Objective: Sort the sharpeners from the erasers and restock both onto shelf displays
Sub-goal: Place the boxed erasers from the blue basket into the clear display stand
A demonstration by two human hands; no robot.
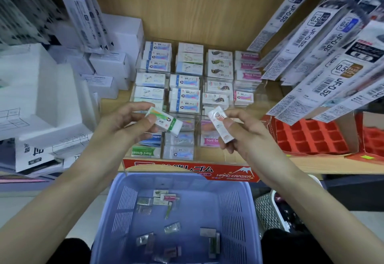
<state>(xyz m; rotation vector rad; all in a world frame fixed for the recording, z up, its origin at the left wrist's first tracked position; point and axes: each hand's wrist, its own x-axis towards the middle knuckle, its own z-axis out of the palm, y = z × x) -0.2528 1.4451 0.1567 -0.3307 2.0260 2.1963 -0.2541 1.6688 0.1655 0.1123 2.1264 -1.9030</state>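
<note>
I have one eraser in each of my hands. My left hand [124,126] pinches a white eraser with a green sleeve [167,122] between thumb and fingers. My right hand [243,130] pinches a white eraser with a red and orange picture [220,127]. I hold both just in front of the eraser display [187,169] on the shelf [311,165], above its front rows. The green one's long side runs from up-left to down-right. The red one lies much the same way, only steeper. The display is a clear box with many little slots, and the erasers in it lie flat with their long sides going left to right. So I think each eraser needs a small turn before it goes in. A green Hard Eraser pack [145,152] sits in the front left slot, closer to my left hand. The purple basket [232,203] is below my arms, with small shiny packs [172,227] in it. I cannot tell if those are sharpeners
</note>
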